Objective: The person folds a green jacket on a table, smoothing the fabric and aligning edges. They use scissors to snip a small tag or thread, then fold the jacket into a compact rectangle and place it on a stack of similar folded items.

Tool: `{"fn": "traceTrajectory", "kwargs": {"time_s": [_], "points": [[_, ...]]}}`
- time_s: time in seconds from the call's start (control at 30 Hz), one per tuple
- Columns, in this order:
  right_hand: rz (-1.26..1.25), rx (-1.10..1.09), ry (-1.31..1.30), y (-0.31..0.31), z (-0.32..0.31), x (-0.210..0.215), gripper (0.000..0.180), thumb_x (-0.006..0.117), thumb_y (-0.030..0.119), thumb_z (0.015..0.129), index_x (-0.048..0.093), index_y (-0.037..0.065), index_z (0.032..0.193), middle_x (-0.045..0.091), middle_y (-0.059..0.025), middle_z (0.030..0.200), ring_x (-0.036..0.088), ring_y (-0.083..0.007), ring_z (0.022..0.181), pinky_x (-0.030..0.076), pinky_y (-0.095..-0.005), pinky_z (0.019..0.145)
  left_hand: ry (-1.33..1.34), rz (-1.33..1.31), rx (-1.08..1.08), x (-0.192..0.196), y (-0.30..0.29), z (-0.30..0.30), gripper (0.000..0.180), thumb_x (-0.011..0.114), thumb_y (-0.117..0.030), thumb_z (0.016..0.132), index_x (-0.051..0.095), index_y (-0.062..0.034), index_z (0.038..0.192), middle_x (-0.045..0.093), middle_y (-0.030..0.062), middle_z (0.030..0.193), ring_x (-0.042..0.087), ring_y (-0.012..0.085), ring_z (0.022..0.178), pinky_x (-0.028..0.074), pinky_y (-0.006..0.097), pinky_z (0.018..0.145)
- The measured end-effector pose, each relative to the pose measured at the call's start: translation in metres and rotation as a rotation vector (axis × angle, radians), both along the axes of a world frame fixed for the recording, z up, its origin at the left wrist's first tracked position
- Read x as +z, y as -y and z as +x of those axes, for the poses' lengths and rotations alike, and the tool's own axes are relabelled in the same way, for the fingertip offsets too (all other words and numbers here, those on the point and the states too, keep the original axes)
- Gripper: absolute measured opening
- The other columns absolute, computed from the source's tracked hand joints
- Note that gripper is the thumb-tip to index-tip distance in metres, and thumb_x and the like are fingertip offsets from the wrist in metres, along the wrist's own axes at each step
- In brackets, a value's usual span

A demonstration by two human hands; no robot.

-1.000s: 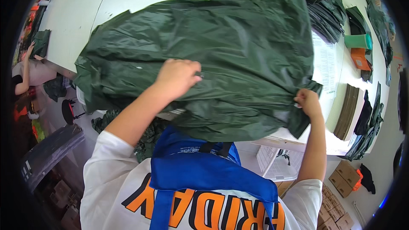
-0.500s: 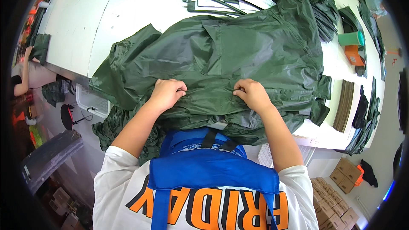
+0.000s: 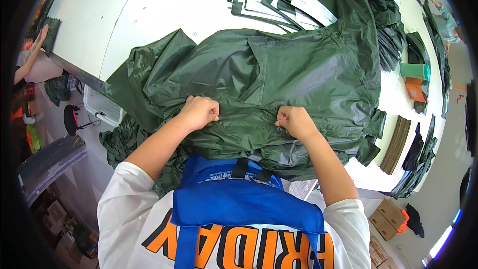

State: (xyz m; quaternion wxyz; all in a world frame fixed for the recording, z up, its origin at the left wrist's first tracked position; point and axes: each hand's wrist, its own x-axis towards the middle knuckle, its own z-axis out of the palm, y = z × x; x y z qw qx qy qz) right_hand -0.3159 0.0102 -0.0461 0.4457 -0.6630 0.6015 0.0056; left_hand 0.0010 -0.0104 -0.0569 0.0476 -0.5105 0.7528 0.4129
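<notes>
Presently, we find the left hand (image 3: 198, 112) and right hand (image 3: 296, 122) apart, fingers of both pinching the rumpled, glossy dark-green fabric garment (image 3: 308, 77) on the white flat-topped bench (image 3: 154, 15).

We look down from on top of a head, through the left one of two wide cameras worn there. Close below us are a white cloth shirt (image 3: 124, 214) with orange letters (image 3: 272, 249) and a bright blue cloth apron (image 3: 244, 206). Just past them, a shiny, wrinkled, dark green garment (image 3: 303, 77) fills the middle. We face across a long, flat white table (image 3: 164, 5), which goes away toward the top. We see so wide that its edges bend near the sides.
</notes>
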Motion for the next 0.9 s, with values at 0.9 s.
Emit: {"fn": "traceTrajectory", "kwargs": {"time_s": [0.9], "points": [[-0.670, 0.657, 0.619, -0.035, 0.217, 0.085, 0.040, 0.058, 0.007, 0.076, 0.057, 0.003, 0.115, 0.065, -0.0105, 0.108, 0.065, -0.0220, 0.073, 0.050, -0.0339, 0.064, -0.416, -0.263, 0.917, 0.105, -0.155, 0.058, 0.032, 0.065, 0.004, 0.073, 0.051, -0.0025, 0.101, 0.064, 0.0098, 0.096, 0.064, 0.0203, 0.084, 0.052, 0.031, 0.076]]}}
